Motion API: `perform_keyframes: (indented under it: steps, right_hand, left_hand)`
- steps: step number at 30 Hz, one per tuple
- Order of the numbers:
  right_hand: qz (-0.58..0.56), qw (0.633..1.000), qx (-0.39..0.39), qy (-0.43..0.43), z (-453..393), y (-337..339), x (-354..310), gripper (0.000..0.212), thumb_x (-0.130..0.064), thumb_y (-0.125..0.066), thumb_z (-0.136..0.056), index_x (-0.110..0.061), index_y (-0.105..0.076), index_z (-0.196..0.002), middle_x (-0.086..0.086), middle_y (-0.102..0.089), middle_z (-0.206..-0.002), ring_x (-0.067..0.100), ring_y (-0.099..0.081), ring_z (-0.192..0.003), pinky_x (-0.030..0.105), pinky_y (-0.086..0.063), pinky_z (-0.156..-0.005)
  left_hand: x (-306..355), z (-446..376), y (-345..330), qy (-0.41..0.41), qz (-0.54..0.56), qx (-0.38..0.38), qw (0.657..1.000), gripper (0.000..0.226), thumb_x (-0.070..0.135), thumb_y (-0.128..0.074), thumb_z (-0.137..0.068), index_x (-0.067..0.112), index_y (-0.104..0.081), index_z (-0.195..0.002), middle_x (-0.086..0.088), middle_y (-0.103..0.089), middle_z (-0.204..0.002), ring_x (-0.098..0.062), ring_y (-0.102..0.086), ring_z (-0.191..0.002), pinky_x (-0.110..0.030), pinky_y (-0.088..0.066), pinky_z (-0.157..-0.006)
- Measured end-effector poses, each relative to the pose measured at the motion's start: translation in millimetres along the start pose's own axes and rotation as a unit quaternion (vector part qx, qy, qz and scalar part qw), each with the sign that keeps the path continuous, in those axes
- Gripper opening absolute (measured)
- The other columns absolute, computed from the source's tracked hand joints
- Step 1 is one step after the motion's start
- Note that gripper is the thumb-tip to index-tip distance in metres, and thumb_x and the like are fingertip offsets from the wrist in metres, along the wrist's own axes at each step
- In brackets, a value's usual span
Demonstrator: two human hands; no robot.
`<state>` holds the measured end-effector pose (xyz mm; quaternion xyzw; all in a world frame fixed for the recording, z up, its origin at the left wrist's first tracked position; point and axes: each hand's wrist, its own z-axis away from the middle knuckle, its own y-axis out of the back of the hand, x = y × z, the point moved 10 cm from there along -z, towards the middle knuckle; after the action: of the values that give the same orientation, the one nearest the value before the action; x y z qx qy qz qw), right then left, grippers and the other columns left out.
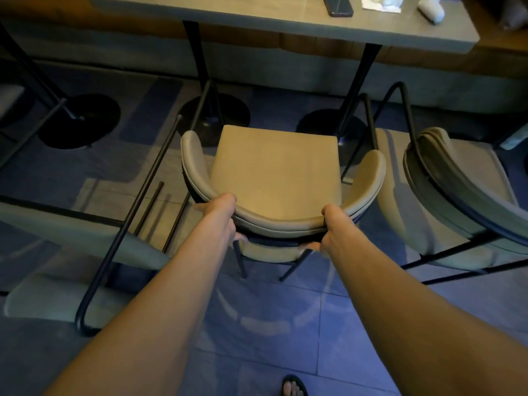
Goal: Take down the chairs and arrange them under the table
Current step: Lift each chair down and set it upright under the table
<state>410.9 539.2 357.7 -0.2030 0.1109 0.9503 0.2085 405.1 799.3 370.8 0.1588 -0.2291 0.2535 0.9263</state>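
Observation:
A beige padded chair [275,164] with a curved backrest and thin black legs stands upright on the floor in front of the grey table [257,21]. My left hand [220,215] grips the left part of the backrest. My right hand [333,227] grips the right part, fingers curled under the rim. The seat's front edge points toward the table's black pedestal legs.
Two more beige chairs flank it: one tipped over at the left [85,241], legs sticking up, and one at the right [463,195]. A phone [337,5] and white items lie on the table. Round black bases [214,115] sit on the floor. My sandalled foot [294,387] shows below.

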Motion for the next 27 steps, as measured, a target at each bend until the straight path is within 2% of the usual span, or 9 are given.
perform_keyframes:
  steps: [4, 7, 11, 15, 19, 21, 23, 25, 27]
  right_hand:
    - [0.009, 1.0, -0.001, 0.0, -14.6, -1.9, -20.3, 0.053, -0.02, -0.058, -0.087, -0.019, -0.041, -0.138, 0.011, -0.05, -0.136, 0.043, -0.051, -0.12, 0.071, -0.04, -0.048]
    - [0.009, 1.0, -0.003, 0.003, -24.9, -2.2, -39.1, 0.055, -0.022, -0.059, -0.087, -0.018, -0.041, -0.139, 0.01, -0.051, -0.135, 0.043, -0.052, -0.118, 0.074, -0.035, -0.041]
    - [-0.001, 1.0, -0.004, 0.02, -40.3, -2.6, -67.7, 0.05, -0.021, -0.064, -0.084, -0.019, -0.048, -0.131, 0.01, -0.057, -0.128, 0.042, -0.055, -0.114, 0.07, -0.045, -0.038]
    - [0.012, 1.0, -0.004, 0.025, -52.7, -5.1, -80.1, 0.056, -0.021, -0.064, -0.082, -0.019, -0.043, -0.134, 0.011, -0.056, -0.129, 0.043, -0.054, -0.116, 0.07, -0.045, -0.039]
    - [0.018, 0.999, -0.013, 0.039, -50.6, -7.6, -80.9, 0.059, -0.023, -0.063, -0.08, -0.02, -0.041, -0.135, 0.012, -0.056, -0.129, 0.042, -0.056, -0.114, 0.074, -0.044, -0.045]
    - [0.015, 0.999, -0.019, 0.043, -50.1, -8.1, -82.5, 0.061, -0.032, -0.065, -0.078, -0.021, -0.042, -0.133, 0.011, -0.056, -0.128, 0.042, -0.058, -0.111, 0.072, -0.048, -0.045]
    - [0.018, 0.998, -0.023, 0.057, -49.5, -5.4, -84.7, 0.067, -0.048, -0.065, -0.074, -0.022, -0.044, -0.133, 0.011, -0.057, -0.129, 0.042, -0.06, -0.106, 0.064, -0.052, -0.043]
    - [-0.009, 0.997, -0.037, 0.062, -35.2, -2.3, -77.6, 0.08, -0.068, -0.059, -0.074, -0.021, -0.043, -0.136, 0.009, -0.056, -0.131, 0.039, -0.062, -0.102, 0.057, -0.056, -0.047]
    - [-0.016, 0.995, -0.055, 0.084, -12.9, -0.2, -62.3, 0.089, -0.081, -0.044, -0.079, -0.017, -0.041, -0.141, 0.009, -0.058, -0.128, 0.033, -0.063, -0.103, 0.049, -0.061, -0.066]
  left_hand:
    - [13.0, -5.1, -22.4, 0.006, -0.025, -0.016, 1.0, 0.073, 0.021, -0.058, -0.094, 0.02, -0.017, -0.154, -0.006, -0.033, -0.153, -0.046, -0.032, -0.136, -0.079, -0.039, -0.079]
    - [26.1, -7.1, -42.2, 0.01, -0.028, -0.027, 0.999, 0.07, 0.023, -0.054, -0.097, 0.021, -0.016, -0.156, -0.006, -0.032, -0.155, -0.044, -0.031, -0.138, -0.076, -0.041, -0.084]
    - [44.7, -9.4, -67.8, -0.001, -0.037, -0.039, 0.999, 0.071, 0.022, -0.055, -0.096, 0.019, -0.017, -0.155, -0.007, -0.035, -0.153, -0.045, -0.032, -0.137, -0.074, -0.045, -0.081]
    - [52.9, -11.8, -77.6, 0.002, -0.048, -0.036, 0.998, 0.071, 0.024, -0.056, -0.096, 0.021, -0.016, -0.155, -0.007, -0.032, -0.155, -0.047, -0.031, -0.137, -0.075, -0.044, -0.082]
    - [51.6, -11.5, -75.4, 0.003, -0.033, -0.043, 0.998, 0.076, 0.029, -0.062, -0.092, 0.026, -0.02, -0.154, -0.008, -0.035, -0.153, -0.047, -0.035, -0.135, -0.071, -0.046, -0.061]
    - [52.6, -10.9, -75.4, -0.005, -0.012, -0.06, 0.998, 0.08, 0.037, -0.063, -0.09, 0.028, -0.018, -0.155, -0.004, -0.034, -0.155, -0.045, -0.034, -0.137, -0.069, -0.046, -0.055]
    - [51.8, -11.6, -76.3, -0.022, 0.014, -0.089, 0.996, 0.089, 0.049, -0.067, -0.084, 0.033, -0.017, -0.155, -0.001, -0.032, -0.157, -0.04, -0.034, -0.139, -0.066, -0.047, -0.049]
    - [45.0, -6.4, -74.6, -0.035, 0.032, -0.122, 0.991, 0.099, 0.062, -0.069, -0.075, 0.035, -0.018, -0.155, 0.002, -0.029, -0.158, -0.033, -0.034, -0.141, -0.055, -0.055, -0.054]
    - [28.9, 9.2, -64.2, -0.037, 0.03, -0.152, 0.987, 0.094, 0.067, -0.061, -0.079, 0.03, -0.019, -0.156, 0.0, -0.027, -0.16, -0.03, -0.036, -0.141, -0.046, -0.057, -0.072]
